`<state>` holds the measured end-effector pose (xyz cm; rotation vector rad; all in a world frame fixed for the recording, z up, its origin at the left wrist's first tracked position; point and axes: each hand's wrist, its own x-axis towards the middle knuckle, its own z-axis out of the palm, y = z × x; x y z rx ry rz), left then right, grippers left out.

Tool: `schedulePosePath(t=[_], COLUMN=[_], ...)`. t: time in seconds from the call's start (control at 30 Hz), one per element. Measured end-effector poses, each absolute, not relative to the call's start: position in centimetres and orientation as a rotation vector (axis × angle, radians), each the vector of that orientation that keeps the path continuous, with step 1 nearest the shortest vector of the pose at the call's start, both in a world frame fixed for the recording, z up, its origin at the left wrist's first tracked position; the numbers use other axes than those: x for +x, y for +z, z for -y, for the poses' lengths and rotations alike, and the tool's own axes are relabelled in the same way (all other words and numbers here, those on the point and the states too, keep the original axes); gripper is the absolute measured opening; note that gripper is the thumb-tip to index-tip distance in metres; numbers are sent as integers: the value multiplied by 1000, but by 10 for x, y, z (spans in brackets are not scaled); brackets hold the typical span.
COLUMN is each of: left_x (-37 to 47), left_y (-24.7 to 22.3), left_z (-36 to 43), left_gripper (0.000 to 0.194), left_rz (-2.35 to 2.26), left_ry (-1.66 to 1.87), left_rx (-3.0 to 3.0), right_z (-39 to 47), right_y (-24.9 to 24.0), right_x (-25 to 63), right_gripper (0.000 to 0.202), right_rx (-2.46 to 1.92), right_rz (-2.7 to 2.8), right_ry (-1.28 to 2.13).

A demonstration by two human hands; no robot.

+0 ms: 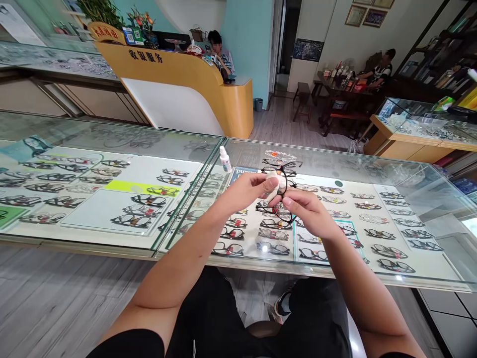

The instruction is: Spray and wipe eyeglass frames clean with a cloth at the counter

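My left hand (250, 188) pinches a white cloth (272, 175) between thumb and fingers. The cloth lies against one lens of a pair of black-framed eyeglasses (285, 180), held up over the glass counter with the lenses one above the other. On the near side, my right hand (307, 209) grips the eyeglasses by the frame, thumb and fingers closed. Part of the upper lens is covered by the cloth and the left fingers. A small white spray bottle (225, 162) stands upright on the countertop to the left of my hands.
Below my hands is a glass display counter (194, 141) with rows of eyeglasses inside. Beyond it stands a wooden reception desk (238, 107) with a person (223, 57) behind it. Another person (382, 69) sits at a table at the back right. Another display case (421, 134) is on the right.
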<state>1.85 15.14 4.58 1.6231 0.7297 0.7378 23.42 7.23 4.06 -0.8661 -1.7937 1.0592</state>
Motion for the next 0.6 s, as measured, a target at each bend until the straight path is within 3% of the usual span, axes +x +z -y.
schedulePosePath(t=[0.6], left_x=[32], left_y=[41], left_z=[-146], left_gripper=[55], left_rz=[-379], left_ry=[684], left_rx=[1087], right_z=[-87], right_y=[26], right_x=[238], right_gripper=[50], right_rx=[-867], right_rz=[1627], right_ry=[1358])
